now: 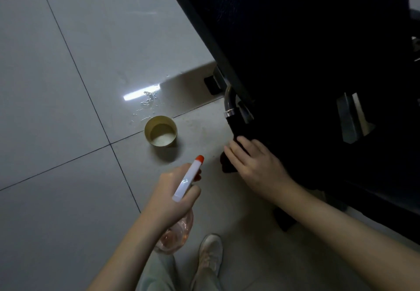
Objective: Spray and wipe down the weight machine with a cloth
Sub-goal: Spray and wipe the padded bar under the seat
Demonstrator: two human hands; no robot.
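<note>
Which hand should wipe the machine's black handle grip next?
Right. The right hand rests on the dark cloth against the handle grip; the left hand grips the spray bottle, away from the weight machine.

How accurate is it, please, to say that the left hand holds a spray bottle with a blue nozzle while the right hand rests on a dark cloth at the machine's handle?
Nearly right, but the nozzle is orange, not blue, as the head view shows. The rest stands: the left hand holds the spray bottle, and the right hand rests on the dark cloth at the machine's handle.
</note>
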